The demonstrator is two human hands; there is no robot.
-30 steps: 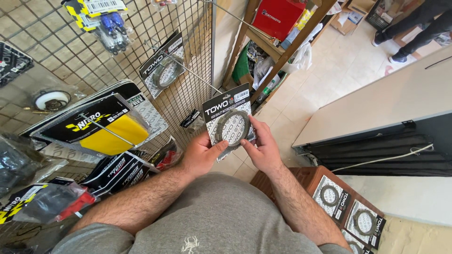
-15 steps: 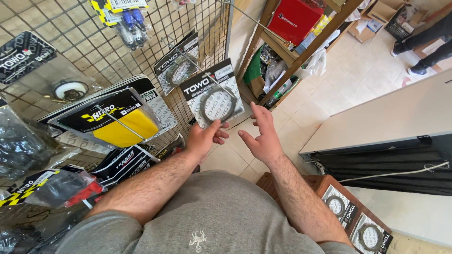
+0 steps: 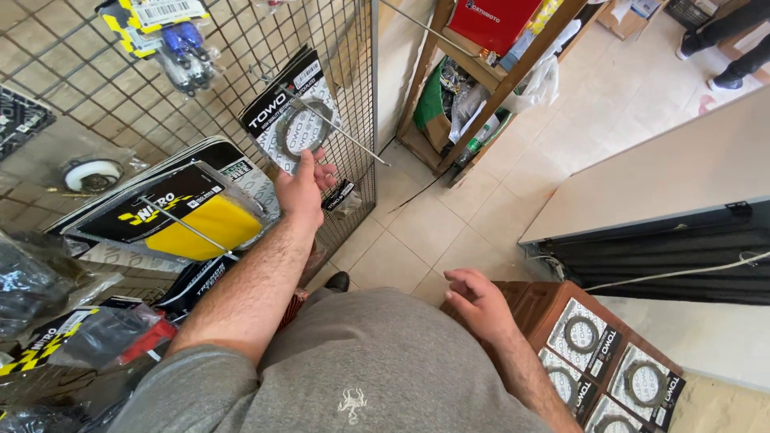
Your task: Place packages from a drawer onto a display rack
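Note:
My left hand is raised to the wire grid wall, fingers touching the lower edge of a black and white carded pack with a grey ring that hangs on a long metal hook. More packs of the same kind hang behind it. My right hand is low by my waist, fingers loosely apart and holding nothing, above a brown box that holds several more ring packs.
A yellow and black packaged item hangs left of my arm, with bagged goods below. A wooden shelf with a red box stands at the back. A grey counter lies right. Another person's legs are at top right.
The ring pack has gone from both hands up onto the hook. My right hand let go and dropped down to the brown box; my left hand stays at the pack.

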